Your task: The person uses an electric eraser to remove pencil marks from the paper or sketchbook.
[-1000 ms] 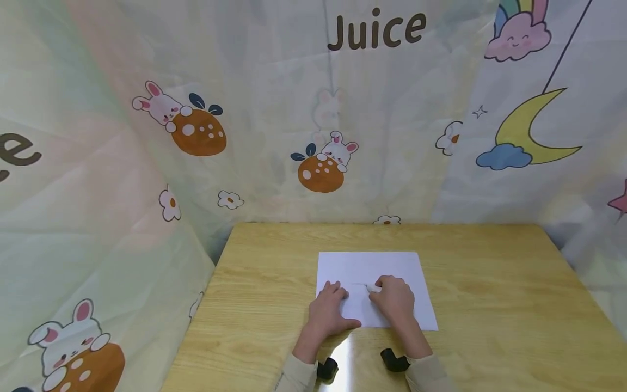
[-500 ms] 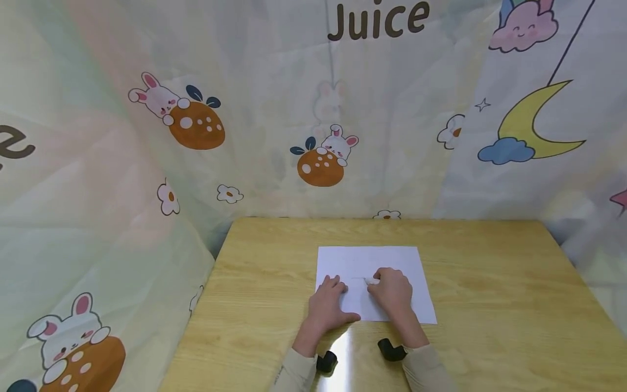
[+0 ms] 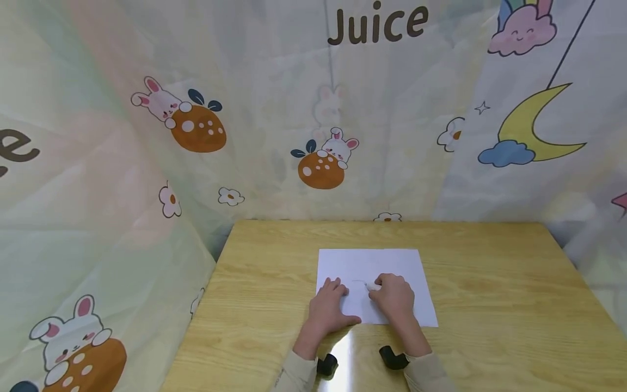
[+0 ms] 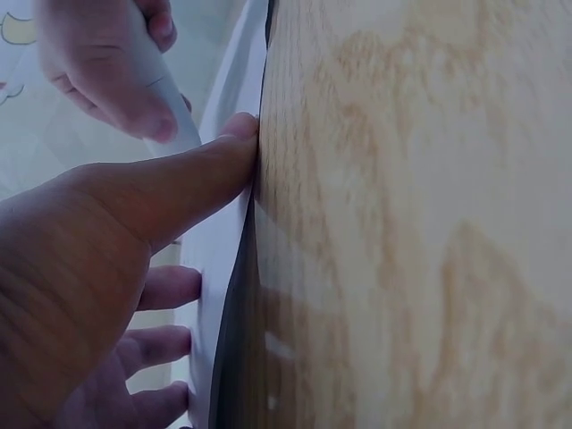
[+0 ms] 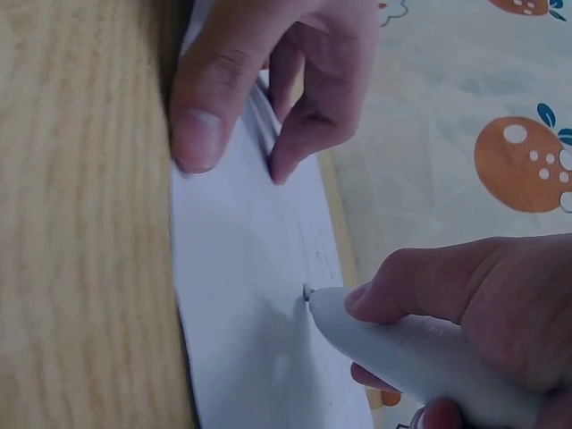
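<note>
A sheet of white paper [image 3: 367, 261] lies on the wooden table, with a short faint line near its middle. My left hand [image 3: 327, 309] rests on the paper's left side, fingers spread and thumb along the near edge. My right hand [image 3: 395, 298] grips a thick white utility knife [image 5: 402, 353] with thumb and fingers curled round its body. Its small dark tip meets the paper at the right end of the line. In the left wrist view, the right hand and the knife [image 4: 161, 76] show partly, behind my left thumb. Much of the knife is hidden by the right hand in the head view.
The wooden table [image 3: 490, 272] extends around the sheet, which lies close to its near side. Black wrist-worn pieces [image 3: 393, 357] stick out by both sleeves. A patterned cloth [image 3: 264, 109] hangs behind the table and along the left.
My right hand and the knife tip shift very slightly away, then back toward me. The left hand stays in place on the paper. The head view tilts a little.
</note>
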A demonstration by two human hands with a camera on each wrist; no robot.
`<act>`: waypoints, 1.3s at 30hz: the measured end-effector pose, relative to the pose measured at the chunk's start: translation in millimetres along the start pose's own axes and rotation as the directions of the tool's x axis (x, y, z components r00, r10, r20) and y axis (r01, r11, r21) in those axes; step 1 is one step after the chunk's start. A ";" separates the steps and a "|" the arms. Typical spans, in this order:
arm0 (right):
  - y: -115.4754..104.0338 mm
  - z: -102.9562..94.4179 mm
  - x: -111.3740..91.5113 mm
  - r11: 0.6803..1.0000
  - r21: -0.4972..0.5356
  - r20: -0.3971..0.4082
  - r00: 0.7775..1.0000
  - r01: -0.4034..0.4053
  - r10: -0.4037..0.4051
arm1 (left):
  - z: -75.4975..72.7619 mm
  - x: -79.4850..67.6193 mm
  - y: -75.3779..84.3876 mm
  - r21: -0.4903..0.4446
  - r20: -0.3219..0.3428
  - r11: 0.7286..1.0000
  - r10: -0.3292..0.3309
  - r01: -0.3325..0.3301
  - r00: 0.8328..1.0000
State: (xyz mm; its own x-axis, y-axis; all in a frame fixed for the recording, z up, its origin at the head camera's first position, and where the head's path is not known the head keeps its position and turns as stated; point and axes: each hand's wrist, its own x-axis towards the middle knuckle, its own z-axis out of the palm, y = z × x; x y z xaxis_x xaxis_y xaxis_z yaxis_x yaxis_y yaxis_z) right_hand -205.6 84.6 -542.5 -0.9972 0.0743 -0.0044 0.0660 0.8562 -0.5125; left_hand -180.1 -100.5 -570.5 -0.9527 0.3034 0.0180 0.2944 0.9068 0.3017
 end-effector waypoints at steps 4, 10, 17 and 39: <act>-2.7 -0.5 4.2 1.000 0.010 -0.016 1.000 0.027 -0.027 | -0.5 0.7 -0.5 -0.008 -0.012 1.000 0.000 0.000 1.000; -0.6 -1.8 -0.9 1.000 0.007 -0.007 1.000 0.004 -0.004 | 2.5 1.0 -0.6 -0.017 0.011 1.000 -0.004 0.004 1.000; -2.5 -0.9 2.7 1.000 0.016 -0.024 0.999 0.027 -0.027 | 4.7 2.4 -2.8 0.005 0.001 1.000 -0.003 0.003 1.000; -2.1 2.7 -5.1 1.000 0.015 -0.033 0.999 0.012 -0.011 | 6.5 -1.1 -2.0 -0.001 0.004 1.000 0.006 -0.006 1.000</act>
State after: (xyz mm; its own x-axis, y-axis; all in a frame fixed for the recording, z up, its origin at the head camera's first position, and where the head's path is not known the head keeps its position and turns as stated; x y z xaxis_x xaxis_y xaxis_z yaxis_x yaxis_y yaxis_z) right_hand -200.8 81.0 -543.8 -0.9963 0.0811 0.0296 0.0536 0.8494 -0.5250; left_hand -179.2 -100.8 -577.3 -0.9506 0.3100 0.0162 0.3002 0.9046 0.3025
